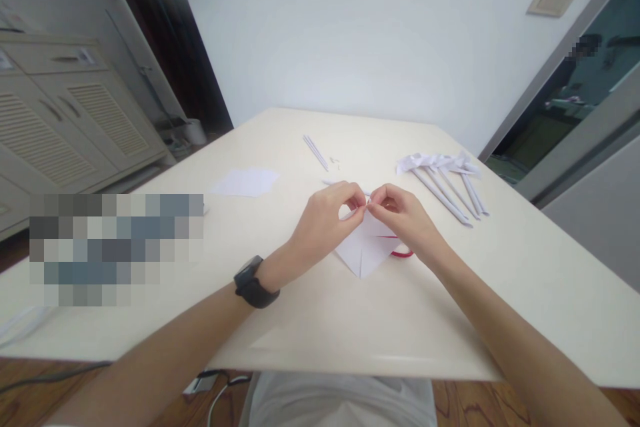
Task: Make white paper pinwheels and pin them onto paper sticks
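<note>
We pinch the folded white paper [367, 247] with both hands, left hand [325, 217] and right hand [405, 217], fingertips closed, above the counter [320, 320].

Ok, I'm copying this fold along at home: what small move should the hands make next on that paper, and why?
Probably press the pinched top flat. Both the left hand and the right hand pinch the upper edge of the white paper, whose lower point rests on the table. The top looks raised and not yet creased, so running the fingertips along it seems the likely step.
</note>
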